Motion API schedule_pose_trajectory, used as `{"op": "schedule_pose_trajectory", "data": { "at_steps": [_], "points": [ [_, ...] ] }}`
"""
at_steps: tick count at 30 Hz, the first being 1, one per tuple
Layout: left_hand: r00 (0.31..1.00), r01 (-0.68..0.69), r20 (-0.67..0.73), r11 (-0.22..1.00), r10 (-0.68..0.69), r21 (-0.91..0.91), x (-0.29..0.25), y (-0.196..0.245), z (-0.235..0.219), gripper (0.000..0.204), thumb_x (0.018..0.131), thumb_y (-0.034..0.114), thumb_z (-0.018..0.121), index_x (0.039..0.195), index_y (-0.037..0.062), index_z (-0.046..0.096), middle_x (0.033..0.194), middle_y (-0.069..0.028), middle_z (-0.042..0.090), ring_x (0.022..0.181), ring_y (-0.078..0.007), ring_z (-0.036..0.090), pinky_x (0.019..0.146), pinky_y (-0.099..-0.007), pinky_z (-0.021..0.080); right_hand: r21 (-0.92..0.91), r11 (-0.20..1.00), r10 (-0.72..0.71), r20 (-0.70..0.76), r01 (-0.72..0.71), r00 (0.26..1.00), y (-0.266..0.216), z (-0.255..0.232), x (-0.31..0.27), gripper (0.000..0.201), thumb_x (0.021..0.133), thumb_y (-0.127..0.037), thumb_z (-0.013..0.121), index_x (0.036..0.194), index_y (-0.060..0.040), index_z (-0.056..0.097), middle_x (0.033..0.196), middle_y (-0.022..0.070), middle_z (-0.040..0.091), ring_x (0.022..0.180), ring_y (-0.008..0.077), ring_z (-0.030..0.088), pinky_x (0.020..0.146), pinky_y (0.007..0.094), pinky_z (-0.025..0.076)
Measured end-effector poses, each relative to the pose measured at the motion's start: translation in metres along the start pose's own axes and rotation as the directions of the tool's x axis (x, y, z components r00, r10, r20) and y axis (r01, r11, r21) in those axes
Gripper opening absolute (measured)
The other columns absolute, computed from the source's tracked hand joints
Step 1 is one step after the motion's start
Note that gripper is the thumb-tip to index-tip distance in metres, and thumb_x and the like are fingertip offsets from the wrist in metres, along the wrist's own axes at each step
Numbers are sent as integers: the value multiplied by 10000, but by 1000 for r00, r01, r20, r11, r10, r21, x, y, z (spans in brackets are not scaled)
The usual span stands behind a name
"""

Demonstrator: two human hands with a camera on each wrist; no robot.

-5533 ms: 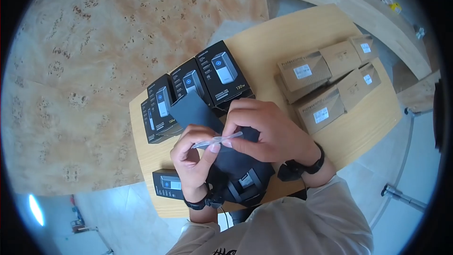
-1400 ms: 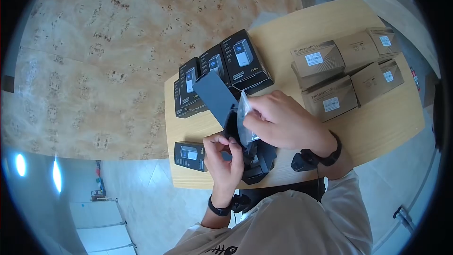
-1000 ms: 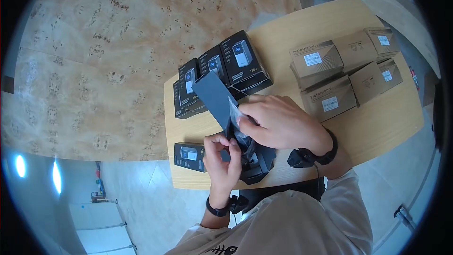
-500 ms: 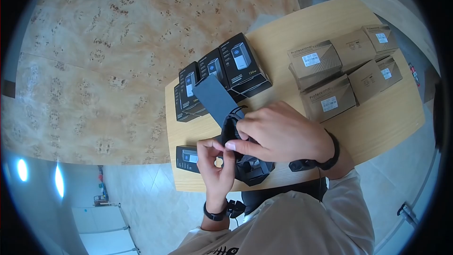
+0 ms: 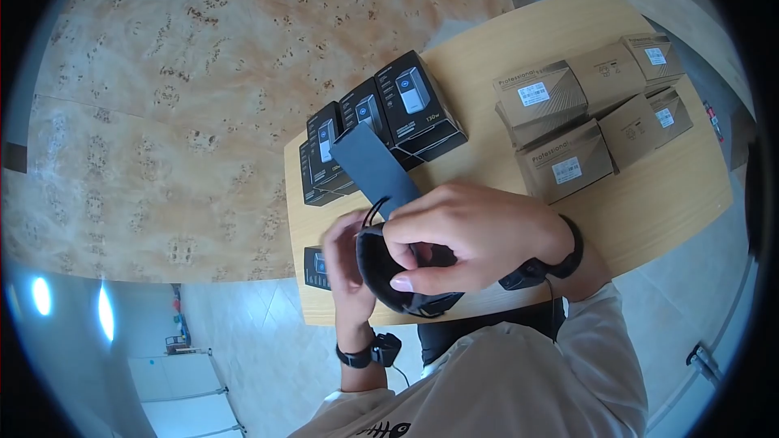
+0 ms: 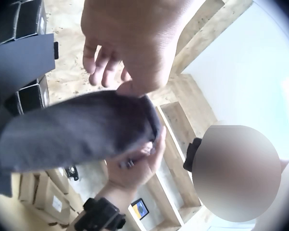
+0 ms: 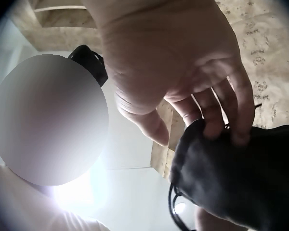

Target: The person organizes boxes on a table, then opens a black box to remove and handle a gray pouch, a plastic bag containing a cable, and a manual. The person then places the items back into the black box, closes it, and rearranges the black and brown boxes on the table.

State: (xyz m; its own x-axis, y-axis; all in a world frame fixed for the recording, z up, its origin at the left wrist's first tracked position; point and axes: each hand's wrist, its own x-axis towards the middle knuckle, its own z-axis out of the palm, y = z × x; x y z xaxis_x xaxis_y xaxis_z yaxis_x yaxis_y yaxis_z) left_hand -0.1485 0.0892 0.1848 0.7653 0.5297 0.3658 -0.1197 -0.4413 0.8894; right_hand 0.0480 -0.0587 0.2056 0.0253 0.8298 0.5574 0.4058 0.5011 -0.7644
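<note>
A black drawstring pouch (image 5: 375,268) is between my hands, its wide mouth facing up and its cord loops showing at the rim. My right hand (image 5: 487,231) grips the rim; in the right wrist view its fingers curl over the edge of the fabric, thumb apart. My left hand (image 5: 347,264), blurred, lies along the pouch's left side. In the left wrist view, its thumb touches a corner of the dark fabric (image 6: 82,127) while the other fingers hang loosely away. Beneath the pouch is an opened black box, mostly hidden, its long dark flap (image 5: 369,164) standing out at the back.
Several black printed boxes (image 5: 410,105) stand in a row behind the flap. Another small black box (image 5: 315,268) sits at the left, partly behind my left hand. Brown cartons (image 5: 564,162) fill the right side of the wooden table (image 5: 649,195).
The translucent bag that my right hand lowered toward the pouch is out of sight. The pouch has turned its mouth upward and come nearer. My left hand has loosened its pinch at the rim.
</note>
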Motion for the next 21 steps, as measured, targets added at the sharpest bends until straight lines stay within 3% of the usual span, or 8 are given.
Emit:
{"op": "schedule_pose_trajectory", "data": {
  "at_steps": [2,4,5,8,12,14,17,21],
  "points": [
    [998,49,34,997,-51,52,4,7,4,611,836,110,861,1344,29,532,1260,-110,660,1157,-235,660,996,-368,530,122,992,-31,40,26,999,2,-3,0,246,929,-243,769,863,-72,604,773,49,641,659,249,635,589,370,480],
    [782,440,506,897,-365,-33,0,-5,-9,611,772,144,919,1286,25,611,1230,-96,692,1135,-215,672,996,-363,531,303,951,-105,106,69,989,5,-5,2,243,935,-215,741,835,-63,580,767,53,619,670,241,614,615,361,468],
    [762,433,561,899,-324,-70,-1,-16,-6,611,776,175,933,1291,24,641,1179,-83,714,1088,-209,685,974,-368,539,389,918,-143,135,81,980,6,-6,3,244,938,-200,727,821,-58,568,763,55,608,676,237,604,628,357,461],
    [809,227,534,969,-245,100,-26,-19,-8,613,832,123,889,1367,31,605,1174,-69,726,1135,-215,688,1007,-386,531,440,897,-52,193,-38,980,6,-13,3,321,977,-265,700,795,-50,547,755,61,582,679,237,581,653,359,447],
    [823,408,449,912,-347,-43,-60,-53,-3,793,829,178,897,1496,38,491,1511,-175,551,1402,-317,544,1160,-412,421,512,852,-21,241,-108,970,15,-5,3,390,1006,-345,696,785,-59,550,732,62,557,654,242,558,656,368,438],
    [820,86,571,995,-37,-58,-48,-61,4,837,815,217,900,1513,44,472,1607,-207,429,1472,-395,460,1212,-436,361,605,792,-95,262,-86,961,11,6,10,376,1006,-365,715,794,-82,586,726,57,563,632,254,553,622,367,429],
    [830,23,554,991,54,-132,-57,-46,2,750,831,214,875,1477,51,531,1551,-231,507,1452,-410,499,1176,-445,421,660,748,-236,369,-74,899,15,22,19,405,990,-437,744,802,-102,614,741,59,596,632,289,591,602,384,435],
    [714,264,659,963,-235,58,-73,-39,-19,620,887,189,838,1430,30,583,1377,-221,669,1298,-353,658,1082,-402,511,628,764,-208,459,-150,864,24,30,3,393,1029,-440,682,953,-60,618,933,86,652,831,221,645,777,306,506]
  ]
}}
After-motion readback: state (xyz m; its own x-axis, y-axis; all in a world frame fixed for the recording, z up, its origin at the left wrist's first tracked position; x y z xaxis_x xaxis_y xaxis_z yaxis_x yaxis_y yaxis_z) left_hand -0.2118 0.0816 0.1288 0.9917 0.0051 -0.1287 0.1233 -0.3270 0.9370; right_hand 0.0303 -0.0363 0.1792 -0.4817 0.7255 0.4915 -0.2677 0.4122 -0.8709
